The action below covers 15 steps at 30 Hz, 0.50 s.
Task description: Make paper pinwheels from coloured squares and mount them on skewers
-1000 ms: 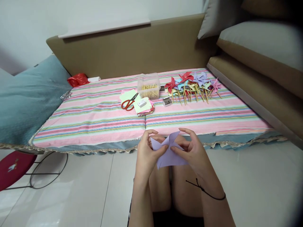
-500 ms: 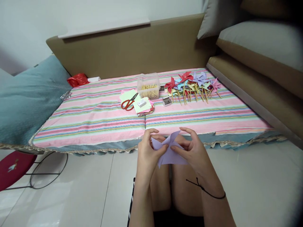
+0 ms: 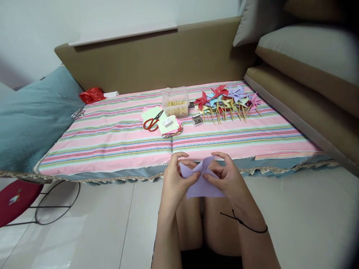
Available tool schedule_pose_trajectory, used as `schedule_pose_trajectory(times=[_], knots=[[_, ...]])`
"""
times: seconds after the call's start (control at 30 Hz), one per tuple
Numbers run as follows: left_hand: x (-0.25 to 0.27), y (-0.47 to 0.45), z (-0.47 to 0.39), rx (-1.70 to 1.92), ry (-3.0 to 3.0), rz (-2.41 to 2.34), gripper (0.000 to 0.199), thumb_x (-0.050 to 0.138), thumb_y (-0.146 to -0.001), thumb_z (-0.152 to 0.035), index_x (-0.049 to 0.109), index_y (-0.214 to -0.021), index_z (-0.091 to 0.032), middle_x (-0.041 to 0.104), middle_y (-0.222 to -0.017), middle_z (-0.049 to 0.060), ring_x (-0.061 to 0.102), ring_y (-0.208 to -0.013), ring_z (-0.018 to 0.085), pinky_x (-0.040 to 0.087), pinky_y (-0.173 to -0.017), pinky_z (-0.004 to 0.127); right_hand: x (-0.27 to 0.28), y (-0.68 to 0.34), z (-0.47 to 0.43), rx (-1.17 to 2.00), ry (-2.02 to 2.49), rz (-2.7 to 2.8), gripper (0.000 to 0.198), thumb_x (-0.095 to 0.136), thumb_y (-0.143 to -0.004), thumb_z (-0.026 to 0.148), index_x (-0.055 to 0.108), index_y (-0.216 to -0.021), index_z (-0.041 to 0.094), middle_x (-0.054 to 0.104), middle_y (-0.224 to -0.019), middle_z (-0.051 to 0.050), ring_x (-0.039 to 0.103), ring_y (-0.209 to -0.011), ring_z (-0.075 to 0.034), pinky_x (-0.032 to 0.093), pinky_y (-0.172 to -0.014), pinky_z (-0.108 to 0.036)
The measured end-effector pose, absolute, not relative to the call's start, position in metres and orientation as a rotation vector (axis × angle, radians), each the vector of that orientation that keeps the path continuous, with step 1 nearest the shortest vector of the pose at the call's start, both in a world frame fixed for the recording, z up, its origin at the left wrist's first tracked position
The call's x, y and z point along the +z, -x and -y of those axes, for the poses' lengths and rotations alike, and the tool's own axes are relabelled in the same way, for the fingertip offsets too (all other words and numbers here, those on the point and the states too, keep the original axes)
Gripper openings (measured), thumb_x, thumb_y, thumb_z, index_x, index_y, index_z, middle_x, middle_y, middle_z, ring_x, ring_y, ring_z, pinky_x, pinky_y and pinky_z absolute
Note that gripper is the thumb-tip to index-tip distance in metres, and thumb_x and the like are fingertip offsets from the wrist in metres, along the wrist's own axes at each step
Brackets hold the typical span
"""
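A purple paper pinwheel point(image 3: 205, 188), partly folded, is held up above my knees. My left hand point(image 3: 179, 179) grips its left side, with the thumb pressed near the centre. From the other side my right hand point(image 3: 224, 173) pinches it, thumb close to the centre as well and index finger by the raised upper corner. The fingers behind the paper are partly hidden. Beyond my hands, on the striped cloth point(image 3: 117, 144), lie orange-handled scissors point(image 3: 152, 122), a stack of coloured paper point(image 3: 171, 130) and a small open box of pins point(image 3: 198, 120).
A clear plastic box point(image 3: 176, 101) of thin wooden sticks stands behind the paper stack. Finished pinwheels point(image 3: 227, 99) on sticks lie in a pile to its right. A red plastic bag point(image 3: 92, 95) sits far left; a red stool point(image 3: 19, 198) stands on the floor.
Both hands stay almost in place. The lower left corner of the purple paper no longer sticks out as far, and the right fingertips have shifted slightly left.
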<state>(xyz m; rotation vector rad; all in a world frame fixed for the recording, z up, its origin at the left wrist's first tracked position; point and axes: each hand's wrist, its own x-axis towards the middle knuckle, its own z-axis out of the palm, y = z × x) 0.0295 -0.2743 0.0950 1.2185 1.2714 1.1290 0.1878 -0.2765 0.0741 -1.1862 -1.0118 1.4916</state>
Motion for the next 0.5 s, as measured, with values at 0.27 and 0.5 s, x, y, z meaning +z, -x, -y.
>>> schedule_pose_trajectory(times=[0.27, 0.5], knots=[[0.091, -0.038, 0.273, 1.141, -0.956, -1.149, 0.053, 0.079, -0.067, -0.024, 0.046, -0.109, -0.025, 0.064, -0.07, -0.006, 0.053, -0.052, 0.007, 0.042, -0.054, 0.019, 0.077, -0.185, 0.276, 1.463, 1.097, 0.87, 0.067, 0.085, -0.061, 0.035, 0.041, -0.112, 0.029, 0.07, -0.069, 0.003, 0.065, -0.066, -0.019, 0.049, -0.059, -0.028], [0.085, -0.037, 0.271, 1.18, -0.933, -1.184, 0.055, 0.08, -0.065, -0.022, 0.045, -0.106, -0.024, 0.064, -0.07, -0.006, 0.053, -0.049, 0.006, 0.044, -0.053, 0.019, 0.077, -0.186, 0.276, 1.486, 1.156, 0.839, 0.071, 0.086, -0.06, 0.038, 0.043, -0.117, 0.029, 0.07, -0.068, 0.003, 0.066, -0.066, -0.021, 0.05, -0.06, -0.03]])
